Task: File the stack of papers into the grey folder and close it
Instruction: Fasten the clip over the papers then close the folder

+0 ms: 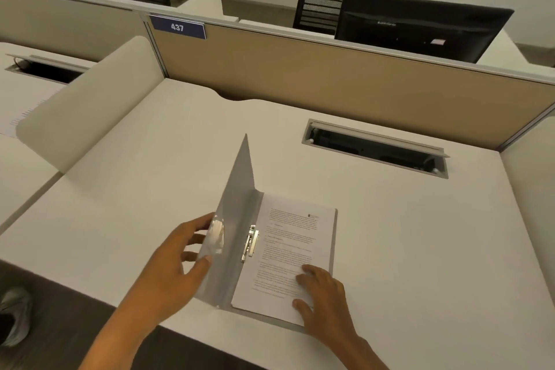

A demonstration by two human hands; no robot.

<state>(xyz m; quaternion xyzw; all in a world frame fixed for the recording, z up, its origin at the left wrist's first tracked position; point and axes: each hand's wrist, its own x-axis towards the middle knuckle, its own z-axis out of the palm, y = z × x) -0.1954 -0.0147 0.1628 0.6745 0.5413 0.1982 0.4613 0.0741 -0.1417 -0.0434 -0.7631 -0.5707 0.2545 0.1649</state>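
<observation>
The grey folder (237, 189) lies near the front edge of the white desk (405, 249). Its front cover stands nearly upright. My left hand (177, 264) grips that cover at its outer edge, thumb on the inner face and fingers behind. The stack of printed papers (288, 246) rests inside on the folder's back half, held by a metal clip (250, 243) beside the spine. My right hand (322, 294) presses flat on the lower right of the papers, fingers spread.
A cable hatch (375, 149) is cut into the desk behind the folder. A tan partition (330, 78) with a "437" label closes the back, a white side divider (90, 105) the left. A dark monitor (420, 27) stands beyond. A shoe (15, 315) is on the floor at left.
</observation>
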